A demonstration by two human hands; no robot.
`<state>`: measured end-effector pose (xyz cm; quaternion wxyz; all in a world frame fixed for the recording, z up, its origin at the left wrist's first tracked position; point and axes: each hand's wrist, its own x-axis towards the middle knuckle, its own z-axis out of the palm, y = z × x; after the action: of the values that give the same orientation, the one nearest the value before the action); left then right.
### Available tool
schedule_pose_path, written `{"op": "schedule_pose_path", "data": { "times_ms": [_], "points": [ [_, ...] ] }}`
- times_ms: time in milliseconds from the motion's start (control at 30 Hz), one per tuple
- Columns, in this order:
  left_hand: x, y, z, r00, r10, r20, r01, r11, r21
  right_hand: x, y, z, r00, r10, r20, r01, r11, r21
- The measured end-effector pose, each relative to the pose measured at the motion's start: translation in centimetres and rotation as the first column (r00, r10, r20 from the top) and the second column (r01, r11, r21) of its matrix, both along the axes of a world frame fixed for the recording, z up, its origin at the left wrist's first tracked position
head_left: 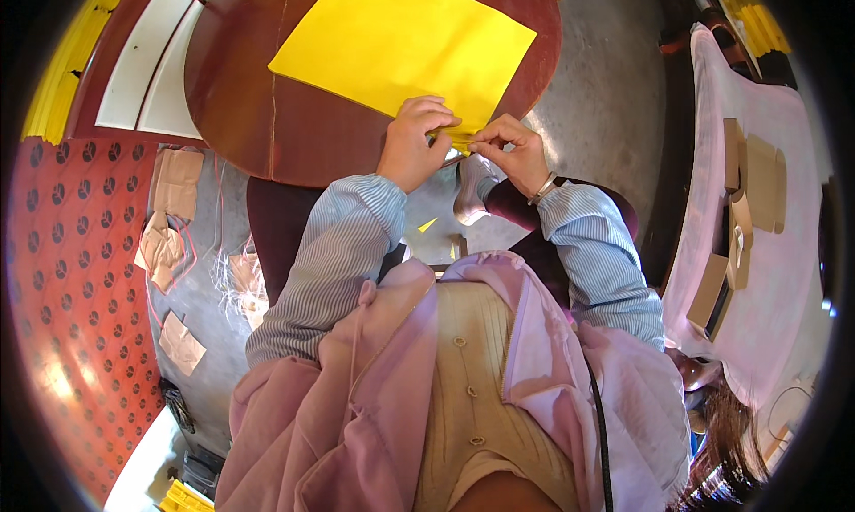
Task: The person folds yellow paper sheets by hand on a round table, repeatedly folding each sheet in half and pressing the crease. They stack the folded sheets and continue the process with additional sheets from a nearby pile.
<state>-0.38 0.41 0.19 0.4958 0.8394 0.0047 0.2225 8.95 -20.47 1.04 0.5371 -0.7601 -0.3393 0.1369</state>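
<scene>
Over the brown table (pixel 227 93) lies a yellow sheet (pixel 401 49), light and limp by its look, best pinched at the corner past the table's near edge, where left hand (pixel 417 144) and right hand (pixel 515 154) both grip it narrowly.

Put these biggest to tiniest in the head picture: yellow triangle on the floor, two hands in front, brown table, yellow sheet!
1. Brown table, reaching past the sheet
2. Yellow sheet
3. Left hand and right hand: too alike to rank
4. Yellow triangle
</scene>
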Motion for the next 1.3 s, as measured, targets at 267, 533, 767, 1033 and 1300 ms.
{"op": "schedule_pose_path", "data": {
  "times_ms": [267, 533, 767, 1033, 1300],
  "points": [
    [-0.09, 0.28, 0.20, 0.999, -0.034, -0.027, 0.034, 0.999, -0.012, -0.07, -0.02, 0.61, 0.997, 0.007, -0.072, -0.009, 0.999, -0.037],
    [-0.17, 0.48, 0.24, 0.998, -0.061, -0.012, 0.061, 0.998, 0.000, 0.02, -0.02, 0.53, 0.997, 0.003, -0.071, -0.007, 0.999, -0.048],
    [-0.14, 0.45, 0.31, 0.998, -0.057, -0.030, 0.058, 0.998, 0.010, 0.11, 0.12, 0.16, 0.999, -0.009, -0.042, 0.008, 1.000, -0.010],
    [-0.13, 0.56, 0.48, 0.997, -0.067, -0.027, 0.068, 0.997, 0.020, 0.12, 0.08, 0.28, 0.998, -0.006, -0.067, 0.004, 0.999, -0.032],
    [-0.27, 0.61, 0.53, 0.997, -0.068, -0.047, 0.070, 0.997, 0.034, 0.12, 0.01, 0.59, 0.997, 0.004, -0.071, -0.008, 0.999, -0.048]
  ]
}}
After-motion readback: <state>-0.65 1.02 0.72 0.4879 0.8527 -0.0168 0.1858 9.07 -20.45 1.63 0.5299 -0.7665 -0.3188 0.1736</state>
